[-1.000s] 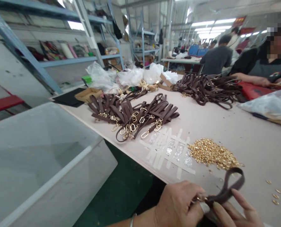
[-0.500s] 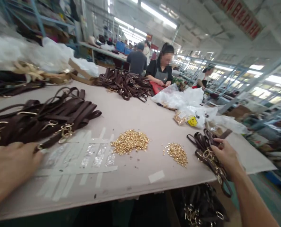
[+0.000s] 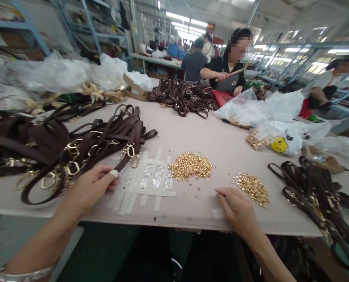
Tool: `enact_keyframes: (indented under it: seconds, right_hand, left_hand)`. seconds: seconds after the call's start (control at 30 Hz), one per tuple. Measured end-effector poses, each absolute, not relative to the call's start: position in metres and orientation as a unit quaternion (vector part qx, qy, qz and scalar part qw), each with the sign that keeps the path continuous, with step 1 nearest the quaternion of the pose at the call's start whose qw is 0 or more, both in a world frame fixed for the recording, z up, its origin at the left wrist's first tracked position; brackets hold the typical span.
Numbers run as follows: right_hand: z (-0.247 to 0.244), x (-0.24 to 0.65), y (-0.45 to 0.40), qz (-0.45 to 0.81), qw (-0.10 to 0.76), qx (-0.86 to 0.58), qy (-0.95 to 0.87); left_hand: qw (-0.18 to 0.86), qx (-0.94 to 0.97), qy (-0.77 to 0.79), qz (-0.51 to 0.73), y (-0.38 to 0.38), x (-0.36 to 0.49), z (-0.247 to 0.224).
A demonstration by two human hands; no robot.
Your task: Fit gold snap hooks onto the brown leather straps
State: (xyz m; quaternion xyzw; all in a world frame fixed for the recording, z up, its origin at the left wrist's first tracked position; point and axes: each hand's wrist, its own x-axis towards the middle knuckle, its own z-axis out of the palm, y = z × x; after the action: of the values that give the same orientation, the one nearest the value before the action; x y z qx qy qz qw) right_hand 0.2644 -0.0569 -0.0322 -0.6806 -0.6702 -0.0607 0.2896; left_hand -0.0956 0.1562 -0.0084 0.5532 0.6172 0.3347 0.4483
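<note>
Landmark: large heap of small shiny gold metal pieces (image 3: 191,166)
Left hand (image 3: 89,192): left of heap, thumb and fingertips pinching a flat dark-brown strap (image 3: 122,163)
Right hand (image 3: 238,209): right of heap, nearer the camera, fingers close together; grip cannot be told
Brown strap bundle (image 3: 315,196): far right of heap

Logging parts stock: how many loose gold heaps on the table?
2. Larger heap beside the taped strips; smaller heap to its right, just beyond the right hand. Others may be hidden behind the plastic bags.
</note>
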Motion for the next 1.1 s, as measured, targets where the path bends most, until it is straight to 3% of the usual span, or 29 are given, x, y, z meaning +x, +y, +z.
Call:
enact_keyframes:
  seconds: [0.13,0.43,0.63,0.8,1.0,1.1]
  right_hand:
    - [-0.047,0.245,-0.031,-0.096,0.229,-0.621,-0.743]
    - [-0.068,0.261,-0.019,-0.198,0.161,-0.491,-0.833]
    - [-0.065,0.261,-0.018,-0.194,0.159,-0.452,-0.856]
    - [-0.054,0.252,-0.020,-0.111,0.216,-0.498,-0.832]
    - [-0.031,0.212,-0.033,0.104,0.398,-0.590,-0.695]
    - [-0.021,0.184,-0.039,0.218,0.487,-0.592,-0.604]
  left_hand:
    - [0.607,0.398,0.562,0.397,0.116,-0.082,-0.006]
    - [0.713,0.300,0.479,0.415,0.068,-0.077,-0.009]
    - [0.755,0.276,0.413,0.428,0.054,-0.076,-0.007]
    - [0.753,0.318,0.378,0.435,0.041,-0.070,-0.008]
    - [0.683,0.488,0.409,0.358,0.021,-0.051,-0.007]
    - [0.704,0.497,0.394,0.319,0.010,-0.035,-0.004]
